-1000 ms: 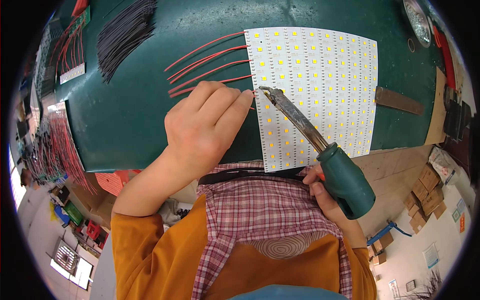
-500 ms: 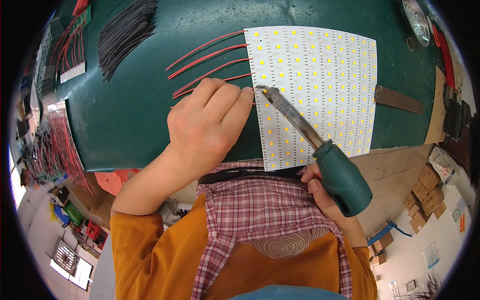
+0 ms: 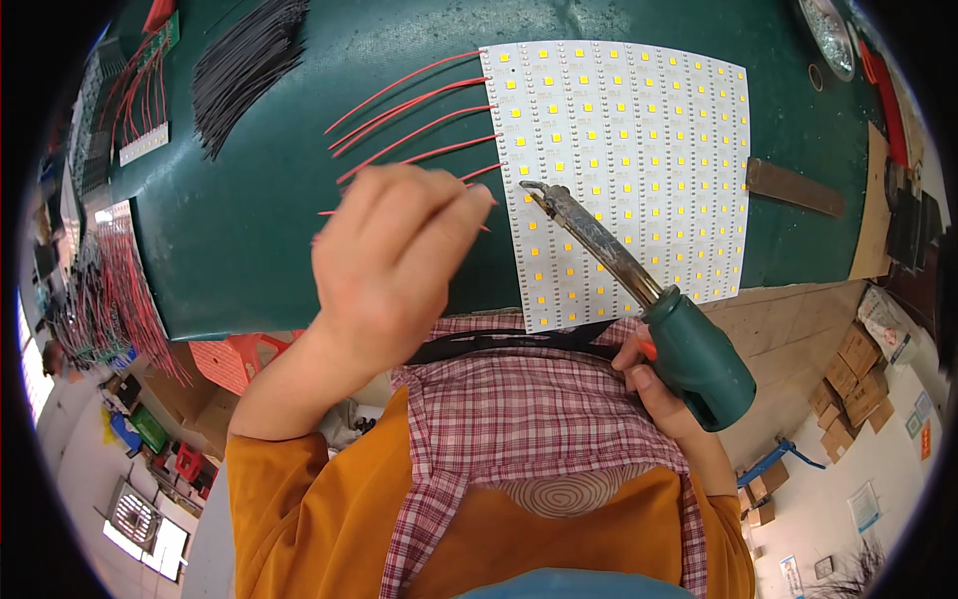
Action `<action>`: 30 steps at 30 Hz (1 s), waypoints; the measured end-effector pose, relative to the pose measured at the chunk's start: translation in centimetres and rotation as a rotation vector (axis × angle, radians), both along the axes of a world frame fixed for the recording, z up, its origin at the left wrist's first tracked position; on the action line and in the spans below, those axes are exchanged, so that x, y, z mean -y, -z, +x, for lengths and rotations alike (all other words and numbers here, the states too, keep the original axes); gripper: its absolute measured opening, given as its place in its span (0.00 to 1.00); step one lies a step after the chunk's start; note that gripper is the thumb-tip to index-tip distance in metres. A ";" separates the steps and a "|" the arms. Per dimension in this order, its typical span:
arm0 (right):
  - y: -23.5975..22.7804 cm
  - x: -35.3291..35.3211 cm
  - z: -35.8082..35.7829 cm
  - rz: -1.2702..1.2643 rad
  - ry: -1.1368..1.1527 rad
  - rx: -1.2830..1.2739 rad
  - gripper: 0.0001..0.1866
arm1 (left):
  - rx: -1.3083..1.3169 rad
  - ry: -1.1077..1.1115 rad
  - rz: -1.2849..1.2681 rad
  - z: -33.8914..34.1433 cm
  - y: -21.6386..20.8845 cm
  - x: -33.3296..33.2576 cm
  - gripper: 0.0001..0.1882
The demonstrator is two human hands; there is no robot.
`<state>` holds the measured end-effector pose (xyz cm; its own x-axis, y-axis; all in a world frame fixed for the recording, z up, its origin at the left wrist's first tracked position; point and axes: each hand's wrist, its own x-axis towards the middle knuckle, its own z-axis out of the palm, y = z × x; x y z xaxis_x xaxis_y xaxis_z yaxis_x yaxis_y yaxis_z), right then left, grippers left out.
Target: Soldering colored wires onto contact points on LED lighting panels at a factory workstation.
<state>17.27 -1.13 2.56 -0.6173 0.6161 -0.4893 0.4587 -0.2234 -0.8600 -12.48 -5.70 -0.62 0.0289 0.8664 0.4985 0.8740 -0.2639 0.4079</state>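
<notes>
A white LED board (image 3: 624, 130) with rows of yellow LEDs lies on the green tabletop. Several red wires (image 3: 404, 95) run leftward from its left edge. My left hand (image 3: 384, 260), slightly blurred, is closed in a pinch just left of that edge. Short bits of red wire poke out past its fingers on both sides, the rest hidden behind the hand. My right hand (image 3: 649, 374) grips the green handle of a soldering iron (image 3: 704, 364). The iron's tip hangs over the board's left part, apart from my left fingers.
Black wires (image 3: 249, 75) lie bundled at the back left. More boards with red wires (image 3: 130, 260) sit along the left side. A flat metal bar (image 3: 795, 188) touches the board's right side. A metal dish (image 3: 828, 38) stands at the far right.
My left hand has moved left, away from the board edge. The iron's tip has shifted slightly right, and its handle has moved right too. The board has slid slightly away from me.
</notes>
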 end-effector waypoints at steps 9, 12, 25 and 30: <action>0.1 0.9 -0.4 -0.386 0.244 -0.155 0.12 | 0.014 -0.057 -0.092 1.5 1.1 0.4 0.16; -0.3 0.7 -1.0 -0.472 0.315 -0.115 0.10 | -0.033 -0.069 -0.075 1.5 1.1 0.4 0.16; 0.9 1.0 0.0 0.146 -0.064 -0.012 0.15 | -0.104 -0.073 -0.026 1.6 1.2 0.2 0.14; 0.3 0.4 -0.4 0.107 -0.113 0.022 0.15 | -0.112 -0.082 -0.032 1.7 1.2 0.3 0.14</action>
<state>16.90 -1.51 2.27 -0.6755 0.5927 -0.4386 0.4944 -0.0772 -0.8658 -10.79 -5.99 -1.82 0.0117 0.8836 0.4681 0.9326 -0.1786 0.3137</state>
